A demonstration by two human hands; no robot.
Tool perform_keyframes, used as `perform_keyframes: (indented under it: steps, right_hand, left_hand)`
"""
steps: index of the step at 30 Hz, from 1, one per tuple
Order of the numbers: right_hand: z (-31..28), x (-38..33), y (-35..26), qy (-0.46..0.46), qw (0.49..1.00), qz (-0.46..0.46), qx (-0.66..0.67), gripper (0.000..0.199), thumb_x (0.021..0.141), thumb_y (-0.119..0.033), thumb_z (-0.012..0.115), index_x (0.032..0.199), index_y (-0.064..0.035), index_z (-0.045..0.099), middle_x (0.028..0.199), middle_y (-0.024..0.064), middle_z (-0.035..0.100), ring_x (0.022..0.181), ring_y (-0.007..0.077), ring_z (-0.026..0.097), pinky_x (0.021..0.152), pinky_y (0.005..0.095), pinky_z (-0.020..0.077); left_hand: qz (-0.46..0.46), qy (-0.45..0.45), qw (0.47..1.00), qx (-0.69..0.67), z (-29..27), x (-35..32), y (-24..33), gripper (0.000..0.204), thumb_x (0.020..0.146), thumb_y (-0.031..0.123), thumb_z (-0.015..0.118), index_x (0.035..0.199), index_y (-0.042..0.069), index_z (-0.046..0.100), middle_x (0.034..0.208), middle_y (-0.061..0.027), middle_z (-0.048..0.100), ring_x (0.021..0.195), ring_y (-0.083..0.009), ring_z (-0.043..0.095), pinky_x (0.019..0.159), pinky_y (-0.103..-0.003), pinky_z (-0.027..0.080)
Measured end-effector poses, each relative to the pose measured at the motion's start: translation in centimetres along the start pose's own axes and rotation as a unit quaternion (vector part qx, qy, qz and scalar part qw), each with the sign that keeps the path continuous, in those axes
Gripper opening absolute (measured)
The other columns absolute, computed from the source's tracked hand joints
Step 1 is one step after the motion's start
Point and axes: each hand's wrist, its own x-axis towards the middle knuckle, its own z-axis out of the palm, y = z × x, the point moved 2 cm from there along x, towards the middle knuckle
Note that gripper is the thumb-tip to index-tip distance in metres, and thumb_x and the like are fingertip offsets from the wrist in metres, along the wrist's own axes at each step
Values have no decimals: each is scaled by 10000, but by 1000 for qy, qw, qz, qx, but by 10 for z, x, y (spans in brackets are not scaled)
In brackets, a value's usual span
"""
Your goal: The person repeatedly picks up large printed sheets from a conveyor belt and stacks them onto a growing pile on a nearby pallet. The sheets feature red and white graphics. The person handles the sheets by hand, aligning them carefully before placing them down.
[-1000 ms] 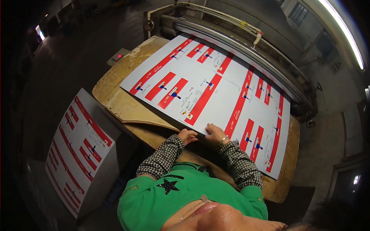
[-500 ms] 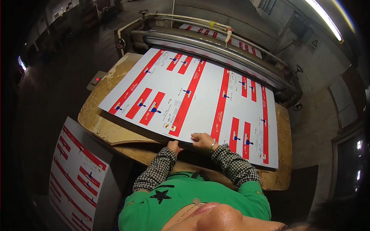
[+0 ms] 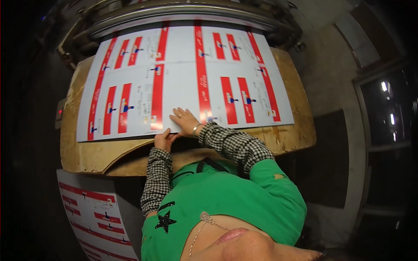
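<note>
A large white printed cardboard sheet (image 3: 180, 87) with red bands and small blue figures lies flat on the worn wooden table. Its far end reaches the metal rollers (image 3: 183, 9) of a machine. At the near edge, my left hand (image 3: 164, 140) pinches the sheet, the thumb upward and the underside fingers partly hidden. My right hand (image 3: 185, 122) lies just to the right, fingers spread flat on top of the sheet near that edge. Both forearms wear black-and-white checked sleeves.
The wooden table (image 3: 305, 117) has a curved cutout along its front. Lower left stands a stack of similar printed sheets (image 3: 89, 213). A control box with a red light (image 3: 60, 112) sits by the table's left side. A dark board (image 3: 324, 161) is at the right.
The view has swung, so the sheet and rollers now appear squarer and higher. My right hand has gone from closed at the edge to spread on the sheet; my left hand stays at the edge.
</note>
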Motion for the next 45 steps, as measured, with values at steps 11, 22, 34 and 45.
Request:
perform_keyframes:
  steps: [11, 22, 34, 45]
  right_hand:
    - [-67, 21, 0, 87, 982, -52, 161, 254, 631, -258, 581, 739, -29, 558, 704, 134, 561, 678, 332, 550, 623, 393, 444]
    - [-31, 8, 26, -24, 990, -18, 137, 253, 630, -233, 598, 759, -16, 594, 846, 150, 596, 778, 311, 574, 701, 373, 458]
    - [76, -78, -36, 58, 993, -56, -87, 731, 583, -349, 731, 1196, -56, 460, 1297, 237, 348, 1223, 402, 311, 977, 480, 318]
    - [5, -81, -49, 68, 978, -47, 191, 294, 699, -194, 591, 946, -37, 621, 823, 157, 635, 742, 207, 627, 650, 301, 489]
  left_hand:
    - [-36, 205, 967, 147, -29, 7, -6, 225, 784, 118, 454, 877, -58, 558, 798, -195, 584, 719, -307, 608, 620, -396, 498]
    - [-16, 11, 1000, -18, -3, -4, -22, 306, 879, 140, 401, 1079, -90, 425, 1033, -214, 539, 974, -349, 562, 810, -477, 494]
    - [29, -85, 995, 37, -68, -42, -83, 300, 837, 37, 476, 1128, -34, 452, 1022, -159, 568, 887, -282, 606, 740, -409, 525]
    - [-20, 43, 998, -35, -128, -1, -115, 279, 826, 37, 393, 1059, -88, 484, 1070, -203, 542, 967, -319, 563, 809, -446, 492]
